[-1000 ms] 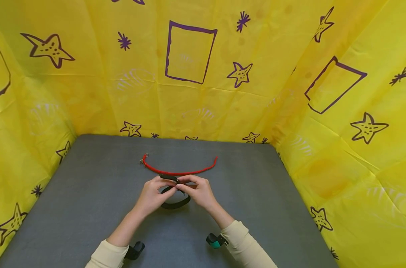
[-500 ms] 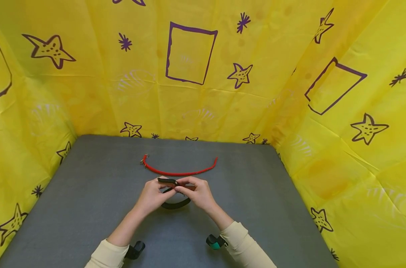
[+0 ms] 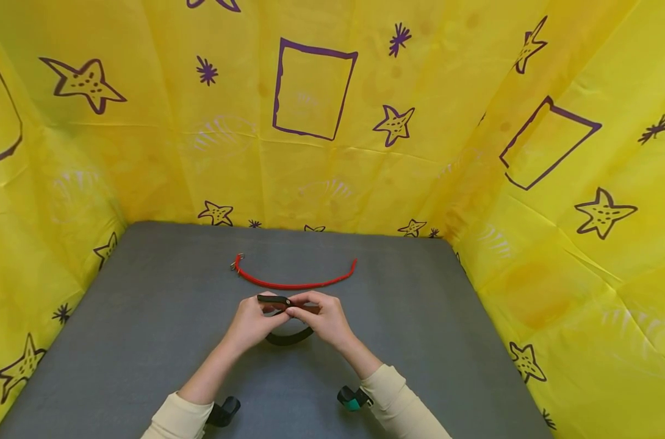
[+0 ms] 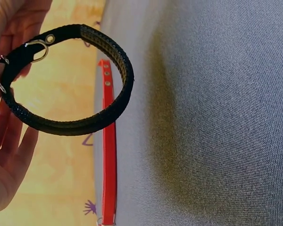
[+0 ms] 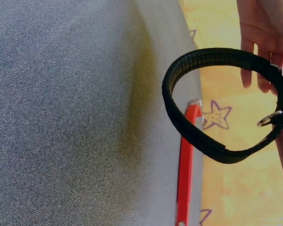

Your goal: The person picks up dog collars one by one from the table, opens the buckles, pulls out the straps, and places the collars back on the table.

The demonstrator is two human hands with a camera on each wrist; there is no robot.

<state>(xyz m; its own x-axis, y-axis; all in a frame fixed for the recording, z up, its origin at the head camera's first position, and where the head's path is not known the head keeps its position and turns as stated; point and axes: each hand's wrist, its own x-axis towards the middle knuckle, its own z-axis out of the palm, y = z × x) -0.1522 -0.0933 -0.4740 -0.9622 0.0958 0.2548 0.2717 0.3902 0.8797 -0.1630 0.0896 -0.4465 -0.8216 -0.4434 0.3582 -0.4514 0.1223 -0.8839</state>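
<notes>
Both hands hold a black dog collar bent into a loop above the table, fingertips meeting at its buckle area. My left hand pinches it from the left, a flat strap end pointing out past its fingers. My right hand pinches the other side, where a reddish-brown strip shows between thumb and fingers. The loop hangs below, with a metal D-ring and eyelet in the left wrist view. Fingers partly hide the buckle. Beyond the hands lies a red collar, its metal fittings at the left end.
The grey table is enclosed by yellow cloth walls with purple star and frame drawings. Black straps hang at both wrists. In the right wrist view the red collar lies near the table's far edge.
The strap end has tilted flatter and dropped slightly between the hands, and more of the reddish-brown strip shows at the right fingers. Both hands keep their hold; the red collar has stayed put.
</notes>
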